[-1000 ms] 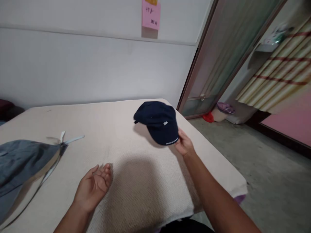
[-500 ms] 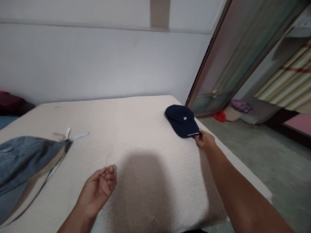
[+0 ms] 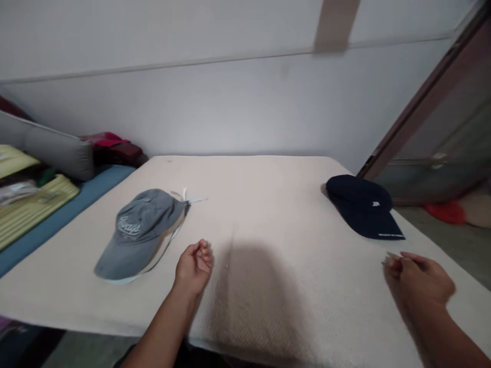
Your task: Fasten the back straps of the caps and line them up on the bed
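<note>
1. The left fingers (image 3: 205,252) are half curled over an upturned palm, with nothing in their hold; they are just above or on the pale tabletop (image 3: 261,199) (which of the two, I cannot tell).
2. The right fingers (image 3: 393,263) are loosely bent inward, a little blurred, and grip nothing that shows; they stand apart from both caps.
3. The navy cap (image 3: 358,207) lies just beyond the right fingers and slightly to their left; its brim, with small white lettering along the edge, points towards them.
4. The grey cap (image 3: 143,222) rests to the left of the left fingers, near but apart; white script marks its front, its brim points away from them, and thin ties trail at its back.
5. Well beyond the left fingers, off to the left, sit a grey cushion (image 3: 57,145) and a dark red bundle (image 3: 115,149); a plain wall (image 3: 230,110) rises behind the tabletop.
</note>
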Available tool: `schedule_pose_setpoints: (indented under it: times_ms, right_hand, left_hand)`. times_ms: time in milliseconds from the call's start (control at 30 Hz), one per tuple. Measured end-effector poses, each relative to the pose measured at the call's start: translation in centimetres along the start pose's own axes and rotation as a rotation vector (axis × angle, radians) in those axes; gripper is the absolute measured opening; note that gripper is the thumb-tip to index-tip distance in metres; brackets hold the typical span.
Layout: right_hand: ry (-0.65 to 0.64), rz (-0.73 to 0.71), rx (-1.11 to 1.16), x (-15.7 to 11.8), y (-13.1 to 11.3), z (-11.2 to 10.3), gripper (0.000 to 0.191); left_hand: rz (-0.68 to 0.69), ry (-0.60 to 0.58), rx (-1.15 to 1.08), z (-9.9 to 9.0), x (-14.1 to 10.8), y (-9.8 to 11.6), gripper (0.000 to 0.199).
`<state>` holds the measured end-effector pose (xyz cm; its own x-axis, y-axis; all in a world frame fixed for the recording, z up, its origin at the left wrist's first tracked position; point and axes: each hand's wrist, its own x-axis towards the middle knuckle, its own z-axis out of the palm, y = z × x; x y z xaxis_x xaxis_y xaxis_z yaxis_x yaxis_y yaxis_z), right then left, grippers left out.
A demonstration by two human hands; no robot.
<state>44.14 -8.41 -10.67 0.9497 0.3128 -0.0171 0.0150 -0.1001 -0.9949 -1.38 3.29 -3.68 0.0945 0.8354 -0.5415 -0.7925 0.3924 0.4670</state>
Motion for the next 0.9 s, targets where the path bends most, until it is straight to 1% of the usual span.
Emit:
schedule_pose_setpoints:
  times_ms: [67, 133, 167, 200, 233, 267, 300, 367, 500, 667, 767, 900]
  right_hand:
    - [0.036, -0.04, -0.154, -3.4, -0.6, 1.4, 0.007]
    - [0.011, -0.028, -0.192, -7.2, -1.3, 3.3, 0.013]
    - [-0.05, -0.049, -0.251, -9.1, -1.6, 4.2, 0.016]
    - [-0.157, -0.104, -0.332, -10.8, -1.8, 5.1, 0.022]
    - [-0.224, -0.184, -0.427, -12.3, -2.0, 5.9, 0.025]
    - [-0.349, -0.236, -0.526, -13.3, -2.0, 6.5, 0.027]
    - [-0.429, -0.276, -0.607, -14.0, -2.0, 6.9, 0.028]
    - [-0.523, -0.328, -0.716, -14.5, -1.8, 7.4, 0.03]
    - [-0.513, -0.397, -0.775, -13.7, -1.6, 7.3, 0.03]
    - [-0.507, -0.427, -0.771, -13.6, -1.6, 7.3, 0.029]
    - [-0.504, -0.432, -0.762, -13.8, -1.5, 7.4, 0.028]
    - [-0.496, -0.429, -0.774, -13.6, -1.2, 7.4, 0.028]
  left_hand:
    - [0.069, 0.034, -0.041, -1.2, -0.2, 1.7, 0.02]
    - [0.122, 0.062, -0.079, -2.4, -0.6, 3.2, 0.021]
    - [0.141, 0.075, -0.097, -2.9, -0.7, 3.8, 0.021]
    - [0.156, 0.088, -0.114, -3.4, -0.9, 4.4, 0.022]
    - [0.167, 0.101, -0.131, -3.8, -1.1, 4.9, 0.022]
    - [0.175, 0.114, -0.147, -4.1, -1.2, 5.4, 0.022]
    - [0.179, 0.126, -0.162, -4.4, -1.3, 5.8, 0.022]
    - [0.184, 0.149, -0.191, -4.8, -1.4, 6.5, 0.022]
    - [0.191, 0.178, -0.243, -5.1, -1.4, 7.6, 0.024]
    - [0.216, 0.161, -0.257, -5.1, -1.8, 8.2, 0.031]
    - [0.296, 0.142, -0.244, -4.9, -1.8, 8.1, 0.03]
    - [0.511, 0.158, -0.206, -4.5, -1.3, 8.1, 0.02]
